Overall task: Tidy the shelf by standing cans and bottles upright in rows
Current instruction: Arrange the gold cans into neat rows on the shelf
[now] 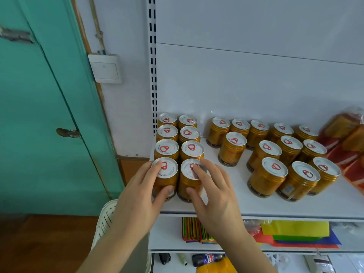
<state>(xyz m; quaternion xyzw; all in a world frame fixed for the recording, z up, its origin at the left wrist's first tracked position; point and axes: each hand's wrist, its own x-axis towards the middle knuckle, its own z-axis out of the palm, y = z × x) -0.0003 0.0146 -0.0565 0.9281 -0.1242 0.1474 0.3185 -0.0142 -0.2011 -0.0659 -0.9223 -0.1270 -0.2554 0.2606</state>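
Several gold cans with white lids and red pull tabs stand upright on the white shelf (pixel 226 205). At its left end they form two neat columns. My left hand (pixel 137 196) wraps the front-left can (pixel 165 181), thumb on its front. My right hand (pixel 214 192) grips the front-right can (pixel 190 182), fingers over the lid and thumb on its side. A single can (pixel 232 149) stands apart in the middle. A looser group of upright cans (pixel 285 154) fills the shelf's right half.
Red and orange packets (pixel 346 146) lie at the shelf's far right. Coloured paper sheets (pixel 295 231) sit on the shelf below, a Pepsi bottle (pixel 208 259) lower still. A white perforated basket (pixel 104 219) stands by my left arm. A green door (pixel 39 115) is at the left.
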